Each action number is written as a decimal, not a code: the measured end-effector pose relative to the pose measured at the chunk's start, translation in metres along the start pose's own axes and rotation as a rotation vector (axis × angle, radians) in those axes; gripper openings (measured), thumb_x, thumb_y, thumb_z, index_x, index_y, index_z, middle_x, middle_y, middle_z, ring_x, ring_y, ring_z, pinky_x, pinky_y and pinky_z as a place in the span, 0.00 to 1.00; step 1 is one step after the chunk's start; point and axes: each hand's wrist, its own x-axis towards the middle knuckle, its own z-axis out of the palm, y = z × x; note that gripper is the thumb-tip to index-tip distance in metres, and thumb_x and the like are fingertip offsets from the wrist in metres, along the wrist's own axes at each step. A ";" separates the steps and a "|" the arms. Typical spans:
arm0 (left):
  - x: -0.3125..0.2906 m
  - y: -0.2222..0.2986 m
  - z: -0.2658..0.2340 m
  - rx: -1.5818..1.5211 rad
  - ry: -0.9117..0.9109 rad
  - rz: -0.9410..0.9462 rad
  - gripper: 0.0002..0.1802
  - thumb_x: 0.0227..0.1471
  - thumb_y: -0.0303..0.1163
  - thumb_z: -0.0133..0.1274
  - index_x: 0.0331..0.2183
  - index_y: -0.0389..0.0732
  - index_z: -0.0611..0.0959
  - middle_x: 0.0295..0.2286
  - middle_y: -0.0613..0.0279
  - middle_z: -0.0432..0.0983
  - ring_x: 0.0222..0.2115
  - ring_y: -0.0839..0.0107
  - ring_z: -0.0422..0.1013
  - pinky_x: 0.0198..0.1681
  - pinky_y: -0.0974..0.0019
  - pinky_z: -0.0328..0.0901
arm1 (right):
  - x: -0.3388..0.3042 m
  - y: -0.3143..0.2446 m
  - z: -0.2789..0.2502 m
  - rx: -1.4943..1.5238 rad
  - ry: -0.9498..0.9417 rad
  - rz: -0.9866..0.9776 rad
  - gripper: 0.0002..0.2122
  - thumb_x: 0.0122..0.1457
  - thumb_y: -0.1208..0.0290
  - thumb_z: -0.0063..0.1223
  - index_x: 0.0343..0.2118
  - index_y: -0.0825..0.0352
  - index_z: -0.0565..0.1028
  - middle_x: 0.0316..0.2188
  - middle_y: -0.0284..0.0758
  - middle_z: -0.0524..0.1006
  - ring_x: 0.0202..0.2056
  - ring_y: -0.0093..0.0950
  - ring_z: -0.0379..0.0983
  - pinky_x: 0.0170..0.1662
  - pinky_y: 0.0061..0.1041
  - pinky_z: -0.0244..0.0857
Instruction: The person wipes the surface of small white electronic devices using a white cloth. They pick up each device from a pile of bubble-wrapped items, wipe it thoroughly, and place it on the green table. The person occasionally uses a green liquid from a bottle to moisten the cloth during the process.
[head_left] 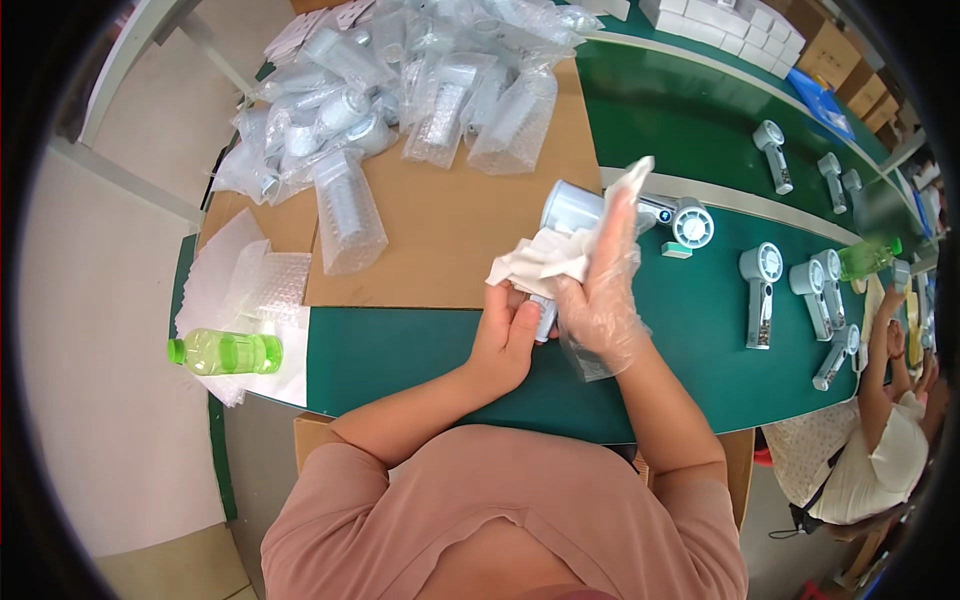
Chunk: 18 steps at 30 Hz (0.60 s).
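My left hand is closed around the light-blue handle of a handheld fan, low over the table's front. The fan's round pale-blue head shows above a crumpled white cloth, which covers its middle. My right hand wears a loose clear plastic glove. Its fingers point up and away, with the cloth held between thumb and fingers against the fan. Just beyond the right hand lies another handheld fan, beside a small white-and-green block.
Bubble-wrapped fans are heaped on a cardboard sheet. Bubble bags and a green bottle lie at left. Several bare fans lie on the green table at right. A co-worker sits at far right.
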 end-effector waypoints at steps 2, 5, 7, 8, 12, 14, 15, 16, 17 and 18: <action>-0.004 -0.014 -0.003 0.022 0.020 0.084 0.20 0.62 0.32 0.36 0.53 0.35 0.55 0.40 0.52 0.68 0.33 0.73 0.68 0.37 0.69 0.66 | -0.003 -0.008 0.001 0.361 0.042 0.286 0.40 0.55 0.64 0.54 0.63 0.72 0.42 0.51 0.50 0.67 0.52 0.40 0.67 0.57 0.33 0.58; -0.009 -0.031 -0.008 0.202 0.011 0.159 0.22 0.60 0.28 0.39 0.53 0.34 0.55 0.42 0.51 0.67 0.36 0.71 0.67 0.41 0.66 0.66 | -0.004 -0.011 -0.010 1.029 -0.190 0.721 0.31 0.56 0.66 0.54 0.59 0.73 0.56 0.50 0.42 0.69 0.50 0.32 0.68 0.55 0.27 0.60; -0.007 -0.028 -0.010 0.286 -0.014 0.183 0.23 0.58 0.25 0.43 0.53 0.34 0.56 0.43 0.50 0.67 0.37 0.70 0.67 0.41 0.64 0.65 | -0.006 -0.018 -0.003 1.495 -0.171 0.984 0.20 0.57 0.68 0.54 0.51 0.69 0.69 0.44 0.33 0.74 0.45 0.25 0.71 0.51 0.24 0.65; -0.006 -0.026 -0.008 0.281 -0.030 0.188 0.23 0.57 0.25 0.45 0.52 0.33 0.57 0.43 0.50 0.66 0.37 0.69 0.67 0.41 0.64 0.65 | -0.010 -0.018 0.000 1.466 -0.130 1.016 0.19 0.58 0.68 0.53 0.51 0.69 0.68 0.44 0.34 0.75 0.45 0.26 0.72 0.50 0.25 0.65; -0.001 -0.003 -0.022 0.383 -0.021 -0.174 0.17 0.57 0.29 0.48 0.47 0.35 0.66 0.38 0.56 0.70 0.36 0.73 0.68 0.38 0.69 0.65 | -0.013 -0.003 -0.007 1.444 -0.122 0.828 0.18 0.59 0.69 0.51 0.50 0.70 0.66 0.46 0.39 0.73 0.49 0.33 0.70 0.54 0.35 0.65; 0.005 0.008 -0.027 0.273 -0.203 -0.438 0.13 0.57 0.33 0.50 0.41 0.35 0.73 0.33 0.61 0.71 0.31 0.76 0.68 0.35 0.72 0.65 | 0.001 -0.008 -0.024 1.335 0.066 0.908 0.19 0.56 0.72 0.53 0.49 0.71 0.66 0.45 0.39 0.73 0.48 0.35 0.72 0.52 0.38 0.67; 0.003 0.008 -0.023 0.051 -0.260 -0.464 0.12 0.57 0.33 0.50 0.39 0.35 0.74 0.32 0.63 0.72 0.30 0.78 0.67 0.35 0.72 0.65 | -0.004 -0.014 -0.025 1.343 0.017 0.780 0.18 0.54 0.73 0.54 0.48 0.70 0.67 0.44 0.38 0.73 0.45 0.34 0.72 0.50 0.38 0.68; -0.004 0.008 -0.016 -0.175 -0.316 -0.486 0.11 0.57 0.34 0.50 0.37 0.35 0.75 0.31 0.65 0.72 0.30 0.79 0.67 0.34 0.72 0.64 | -0.008 -0.018 -0.026 1.349 -0.028 0.660 0.18 0.53 0.74 0.55 0.47 0.69 0.67 0.42 0.38 0.73 0.43 0.33 0.73 0.48 0.38 0.70; -0.007 0.011 -0.011 -0.151 -0.347 -0.475 0.10 0.57 0.32 0.49 0.39 0.36 0.74 0.32 0.66 0.71 0.30 0.80 0.67 0.33 0.72 0.64 | -0.013 -0.027 -0.013 1.096 -0.080 0.642 0.18 0.51 0.75 0.56 0.45 0.67 0.67 0.39 0.35 0.72 0.40 0.30 0.73 0.44 0.34 0.72; -0.007 0.008 -0.006 -0.234 -0.378 -0.463 0.10 0.57 0.30 0.47 0.41 0.36 0.74 0.31 0.67 0.70 0.29 0.80 0.67 0.32 0.74 0.64 | -0.021 -0.027 0.004 1.049 -0.113 0.693 0.16 0.51 0.75 0.57 0.43 0.65 0.69 0.34 0.33 0.73 0.36 0.27 0.73 0.39 0.28 0.72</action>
